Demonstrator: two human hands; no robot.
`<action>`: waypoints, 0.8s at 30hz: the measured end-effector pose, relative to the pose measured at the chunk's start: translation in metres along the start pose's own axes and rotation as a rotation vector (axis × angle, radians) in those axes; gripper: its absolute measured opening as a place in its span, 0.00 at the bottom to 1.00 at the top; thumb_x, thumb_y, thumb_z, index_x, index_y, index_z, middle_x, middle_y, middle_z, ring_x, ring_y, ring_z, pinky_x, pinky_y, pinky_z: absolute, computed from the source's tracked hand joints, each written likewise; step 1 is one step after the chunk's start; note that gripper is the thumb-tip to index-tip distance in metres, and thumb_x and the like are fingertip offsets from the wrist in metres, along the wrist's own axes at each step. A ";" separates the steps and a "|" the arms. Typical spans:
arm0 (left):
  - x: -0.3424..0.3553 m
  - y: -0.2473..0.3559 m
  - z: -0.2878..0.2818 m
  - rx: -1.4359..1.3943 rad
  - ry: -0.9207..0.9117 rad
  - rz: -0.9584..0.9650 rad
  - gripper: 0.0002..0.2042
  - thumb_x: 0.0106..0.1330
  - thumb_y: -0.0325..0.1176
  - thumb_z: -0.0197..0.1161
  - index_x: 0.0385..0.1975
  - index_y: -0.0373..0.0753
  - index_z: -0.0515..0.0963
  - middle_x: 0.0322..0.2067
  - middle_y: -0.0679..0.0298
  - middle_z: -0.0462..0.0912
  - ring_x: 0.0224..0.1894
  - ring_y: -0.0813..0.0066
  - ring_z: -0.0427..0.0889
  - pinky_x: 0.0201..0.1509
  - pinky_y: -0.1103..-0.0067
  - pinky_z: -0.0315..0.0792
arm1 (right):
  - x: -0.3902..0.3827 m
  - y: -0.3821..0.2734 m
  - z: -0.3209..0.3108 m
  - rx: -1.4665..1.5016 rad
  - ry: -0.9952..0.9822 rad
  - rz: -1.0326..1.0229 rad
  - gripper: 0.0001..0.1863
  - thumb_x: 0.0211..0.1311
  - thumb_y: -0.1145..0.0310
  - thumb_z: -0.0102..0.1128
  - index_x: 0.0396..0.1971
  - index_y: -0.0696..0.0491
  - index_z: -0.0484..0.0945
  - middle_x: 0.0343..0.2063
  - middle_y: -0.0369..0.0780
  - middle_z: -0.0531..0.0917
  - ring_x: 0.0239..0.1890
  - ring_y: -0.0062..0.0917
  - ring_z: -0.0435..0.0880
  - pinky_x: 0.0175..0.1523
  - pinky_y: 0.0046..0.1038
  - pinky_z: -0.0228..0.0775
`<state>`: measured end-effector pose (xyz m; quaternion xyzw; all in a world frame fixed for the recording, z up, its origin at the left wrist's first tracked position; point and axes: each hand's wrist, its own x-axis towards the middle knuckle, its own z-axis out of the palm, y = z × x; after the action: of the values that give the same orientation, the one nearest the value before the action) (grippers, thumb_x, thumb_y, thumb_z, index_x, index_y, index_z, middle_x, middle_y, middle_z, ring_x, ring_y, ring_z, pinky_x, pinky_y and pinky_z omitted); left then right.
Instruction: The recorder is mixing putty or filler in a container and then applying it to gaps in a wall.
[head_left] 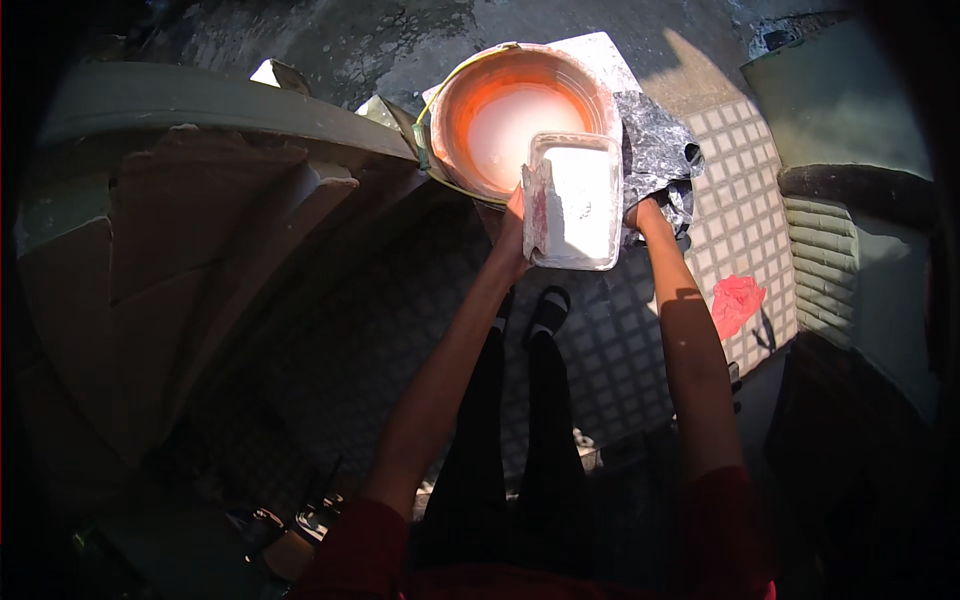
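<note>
A rectangular plastic tub [585, 205] with white powder or paste in it is tilted over the near right rim of a round bucket [447, 130]. My left hand [511, 238] grips the tub's left wall, which is smeared and has a ragged edge. Whitish liquid [515, 125] fills part of the bucket, and its inner wall is orange. My right hand [646, 214] is at the tub's right side, against a crumpled black plastic bag [655, 150] dusted with white. Its fingers are mostly hidden, so its grip cannot be made out.
A white slab [603, 58] shows behind the bucket. Pink crumpled plastic [737, 305] lies on the tiled floor [735, 190] at the right. To the left runs a curved greenish ledge [220, 110]; on the right stands a pale green ribbed structure [822, 250]. My feet [548, 312] are below the tub.
</note>
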<state>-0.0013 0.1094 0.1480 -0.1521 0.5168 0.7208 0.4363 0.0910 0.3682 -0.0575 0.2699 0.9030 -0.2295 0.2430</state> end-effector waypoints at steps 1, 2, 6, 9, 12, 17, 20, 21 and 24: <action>0.000 0.001 -0.001 0.002 0.005 0.001 0.27 0.76 0.53 0.41 0.64 0.39 0.60 0.51 0.67 0.73 0.50 0.78 0.75 0.50 0.80 0.74 | -0.001 -0.005 -0.003 0.011 0.012 -0.002 0.30 0.59 0.62 0.54 0.62 0.56 0.67 0.64 0.53 0.66 0.65 0.46 0.65 0.67 0.37 0.59; 0.000 0.001 -0.002 -0.015 0.006 -0.004 0.27 0.76 0.53 0.42 0.65 0.39 0.60 0.51 0.67 0.73 0.50 0.78 0.75 0.50 0.80 0.75 | -0.003 -0.008 -0.007 0.020 0.026 -0.002 0.30 0.59 0.62 0.54 0.62 0.56 0.67 0.64 0.53 0.65 0.65 0.46 0.65 0.68 0.37 0.59; 0.002 -0.001 -0.006 -0.011 -0.025 0.059 0.26 0.76 0.51 0.43 0.64 0.40 0.61 0.50 0.68 0.73 0.49 0.79 0.75 0.49 0.79 0.75 | -0.010 -0.013 -0.019 0.053 0.086 0.004 0.31 0.59 0.61 0.55 0.62 0.57 0.67 0.65 0.53 0.65 0.66 0.46 0.65 0.68 0.36 0.58; 0.005 0.001 -0.010 0.010 -0.029 0.029 0.24 0.76 0.51 0.44 0.62 0.40 0.63 0.49 0.68 0.73 0.48 0.79 0.74 0.50 0.79 0.75 | -0.012 -0.017 -0.018 0.084 0.124 0.006 0.32 0.59 0.60 0.55 0.62 0.57 0.66 0.65 0.52 0.65 0.66 0.45 0.64 0.68 0.36 0.57; 0.001 0.006 0.002 -0.071 -0.012 -0.008 0.23 0.75 0.51 0.45 0.60 0.40 0.64 0.48 0.68 0.73 0.48 0.80 0.74 0.50 0.79 0.74 | -0.011 0.002 -0.005 0.168 0.515 -0.091 0.28 0.55 0.61 0.58 0.56 0.56 0.73 0.60 0.54 0.70 0.62 0.47 0.69 0.65 0.38 0.62; 0.009 0.002 0.004 -0.085 -0.076 0.026 0.24 0.75 0.52 0.45 0.61 0.40 0.64 0.49 0.68 0.73 0.49 0.80 0.74 0.51 0.79 0.74 | -0.007 0.048 -0.011 0.152 0.468 -0.083 0.14 0.44 0.64 0.60 0.28 0.60 0.80 0.33 0.53 0.82 0.40 0.51 0.79 0.53 0.46 0.69; 0.010 0.002 -0.014 -0.040 -0.046 0.048 0.25 0.75 0.52 0.46 0.61 0.40 0.63 0.50 0.67 0.73 0.50 0.79 0.74 0.52 0.79 0.73 | -0.029 0.004 -0.030 0.193 0.403 0.251 0.18 0.43 0.64 0.65 0.33 0.61 0.81 0.39 0.54 0.82 0.45 0.48 0.80 0.52 0.39 0.72; 0.010 0.003 -0.011 -0.041 -0.054 0.056 0.25 0.75 0.52 0.46 0.62 0.40 0.63 0.51 0.67 0.72 0.51 0.78 0.74 0.53 0.79 0.73 | -0.036 0.006 -0.033 0.188 0.409 0.253 0.18 0.43 0.64 0.65 0.33 0.61 0.81 0.39 0.54 0.82 0.45 0.48 0.80 0.52 0.39 0.72; 0.009 0.002 0.002 -0.068 -0.066 0.076 0.26 0.75 0.51 0.46 0.63 0.40 0.61 0.53 0.66 0.71 0.53 0.78 0.72 0.55 0.78 0.72 | -0.053 0.022 -0.043 0.366 0.511 0.222 0.29 0.42 0.66 0.75 0.46 0.62 0.79 0.41 0.47 0.85 0.43 0.31 0.84 0.48 0.30 0.74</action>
<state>-0.0074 0.1153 0.1437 -0.1235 0.4826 0.7586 0.4201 0.1295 0.3879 -0.0004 0.4545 0.8437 -0.2851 -0.0204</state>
